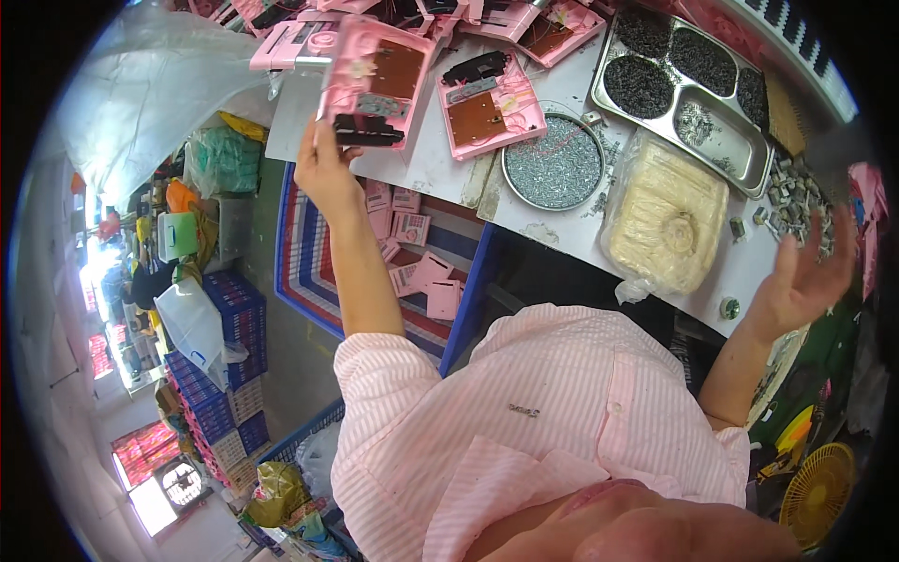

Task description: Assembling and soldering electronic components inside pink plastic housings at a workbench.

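Over the table (567,228), left hand (330,176) pinches pink case (382,86), probably moving it; right hand (803,286) has fingers apart; placing needs level support.

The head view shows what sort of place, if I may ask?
It looks like a small assembly workshop: open pink casings, a round dish of small metal parts and a sectioned metal tray of dark bits.
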`<action>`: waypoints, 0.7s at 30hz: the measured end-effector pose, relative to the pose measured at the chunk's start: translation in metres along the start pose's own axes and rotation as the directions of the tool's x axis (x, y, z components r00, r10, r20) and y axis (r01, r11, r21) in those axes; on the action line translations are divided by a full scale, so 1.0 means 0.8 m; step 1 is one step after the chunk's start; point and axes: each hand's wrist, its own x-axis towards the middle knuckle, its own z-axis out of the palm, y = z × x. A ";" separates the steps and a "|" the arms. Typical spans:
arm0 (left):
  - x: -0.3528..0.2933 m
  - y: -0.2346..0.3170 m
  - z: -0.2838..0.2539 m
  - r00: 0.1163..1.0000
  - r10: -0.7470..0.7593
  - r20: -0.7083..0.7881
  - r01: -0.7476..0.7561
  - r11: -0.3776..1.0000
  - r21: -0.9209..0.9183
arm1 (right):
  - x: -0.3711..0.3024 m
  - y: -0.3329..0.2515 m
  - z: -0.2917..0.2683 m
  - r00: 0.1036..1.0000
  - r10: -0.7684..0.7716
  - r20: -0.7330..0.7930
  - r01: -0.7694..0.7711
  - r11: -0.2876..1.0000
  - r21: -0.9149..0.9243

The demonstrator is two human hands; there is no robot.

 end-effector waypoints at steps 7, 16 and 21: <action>-0.072 -0.003 0.013 0.833 -0.271 0.482 0.526 0.657 -0.540 | -0.047 0.007 0.055 0.306 0.452 0.838 -0.926 0.346 0.152; -0.099 0.030 0.202 0.068 -0.291 0.954 0.338 0.907 0.252 | -0.046 0.047 0.040 0.164 0.242 0.956 -0.983 0.124 0.138; -0.134 0.038 0.280 0.330 -0.024 0.944 0.112 0.994 -0.014 | -0.049 0.054 -0.013 0.462 0.474 0.750 -0.838 0.511 0.193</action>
